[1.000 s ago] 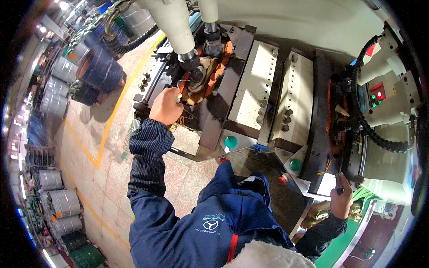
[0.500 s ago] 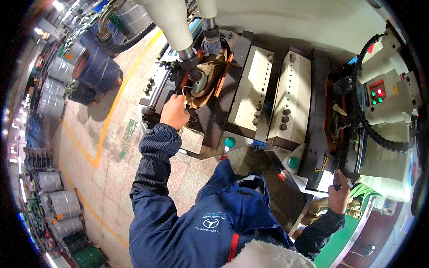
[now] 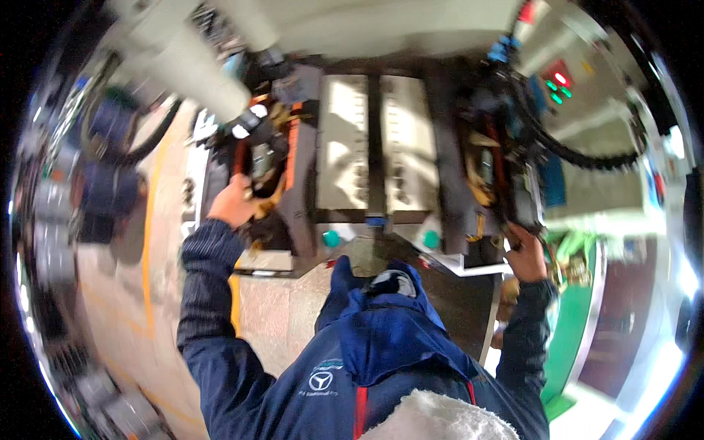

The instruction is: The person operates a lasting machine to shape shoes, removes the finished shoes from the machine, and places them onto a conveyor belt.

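Note:
The picture is smeared by motion. My left hand [image 3: 233,202] has its fingers curled at the front edge of the left fixture [image 3: 297,205], beside the orange-edged opening. What they grip is too blurred to name. Inside that opening lies a brownish-tan, shoe-like shape [image 3: 277,158] with a grey part, under a white cylinder [image 3: 213,81]. At the front corner of the right fixture [image 3: 455,183], my right hand [image 3: 526,253] is closed around something dark that I cannot make out. A similar tan piece [image 3: 480,191] sits in the right opening.
Two pale perforated blocks [image 3: 343,139] stand between the fixtures. Green buttons [image 3: 331,239] sit on the machine's front. A black corrugated hose [image 3: 579,158] loops at right, below a lit panel [image 3: 557,82]. A green surface [image 3: 565,348] lies at lower right. Drums [image 3: 110,194] line the left.
My view has swung right, so the machine appears further left and straighter. My right hand has moved inward, against the right fixture's front corner. My left hand stays at the left fixture.

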`<action>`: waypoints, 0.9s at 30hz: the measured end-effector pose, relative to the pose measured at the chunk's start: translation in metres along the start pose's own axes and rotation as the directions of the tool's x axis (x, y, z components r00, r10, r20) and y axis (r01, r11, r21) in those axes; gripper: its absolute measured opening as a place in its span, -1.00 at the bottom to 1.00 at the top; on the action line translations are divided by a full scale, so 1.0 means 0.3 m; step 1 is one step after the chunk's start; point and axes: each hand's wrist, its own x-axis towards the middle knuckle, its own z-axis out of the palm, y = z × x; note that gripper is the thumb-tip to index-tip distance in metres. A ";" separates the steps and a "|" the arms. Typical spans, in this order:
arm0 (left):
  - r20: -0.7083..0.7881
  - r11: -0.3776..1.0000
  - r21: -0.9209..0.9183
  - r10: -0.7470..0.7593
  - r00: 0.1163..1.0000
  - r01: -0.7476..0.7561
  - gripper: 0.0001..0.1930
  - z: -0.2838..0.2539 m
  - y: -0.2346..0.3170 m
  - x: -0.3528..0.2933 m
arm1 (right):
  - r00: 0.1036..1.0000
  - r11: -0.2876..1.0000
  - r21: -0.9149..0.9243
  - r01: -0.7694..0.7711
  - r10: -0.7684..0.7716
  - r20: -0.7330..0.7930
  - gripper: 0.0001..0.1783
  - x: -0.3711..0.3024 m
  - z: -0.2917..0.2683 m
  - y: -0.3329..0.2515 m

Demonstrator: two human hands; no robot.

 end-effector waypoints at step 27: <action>-0.084 0.653 -0.740 -0.327 0.941 0.161 -0.79 -0.221 0.171 -0.593 | 0.980 0.986 -0.050 -0.159 0.151 -0.133 -0.30 0.014 0.192 0.097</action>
